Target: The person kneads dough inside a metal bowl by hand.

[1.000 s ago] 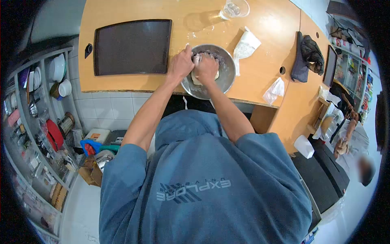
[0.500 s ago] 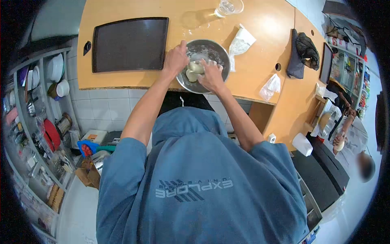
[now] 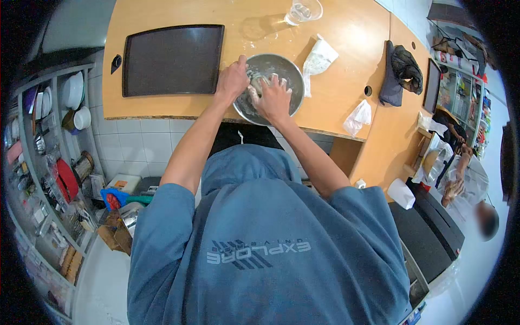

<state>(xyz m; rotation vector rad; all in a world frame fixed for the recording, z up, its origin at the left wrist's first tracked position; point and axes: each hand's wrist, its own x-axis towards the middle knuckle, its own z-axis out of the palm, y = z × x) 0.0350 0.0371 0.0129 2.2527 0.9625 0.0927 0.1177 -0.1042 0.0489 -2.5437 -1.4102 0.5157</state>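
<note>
A metal mixing bowl [image 3: 297,81] sits at the table's near edge, its inner wall smeared with flour. My left hand [image 3: 233,82] is closed on the bowl's left rim, thumb up. Inside the bowl, my right hand [image 3: 273,102] presses down over a lump of pale dough [image 3: 259,83], its floury fingers curled around it. Most of the dough is hidden beneath that hand.
Left of the bowl lies a dark baking tray [image 3: 173,62]. A clear cup [image 3: 303,12] stands behind, with an open flour bag [image 3: 320,58] to the right. Farther right are a white plastic bag [image 3: 357,118], dark cloths [image 3: 398,73] and another person's hand [image 3: 450,190].
My right hand has shifted slightly left and come down over the dough, covering most of it. My left hand stays on the bowl's rim.
</note>
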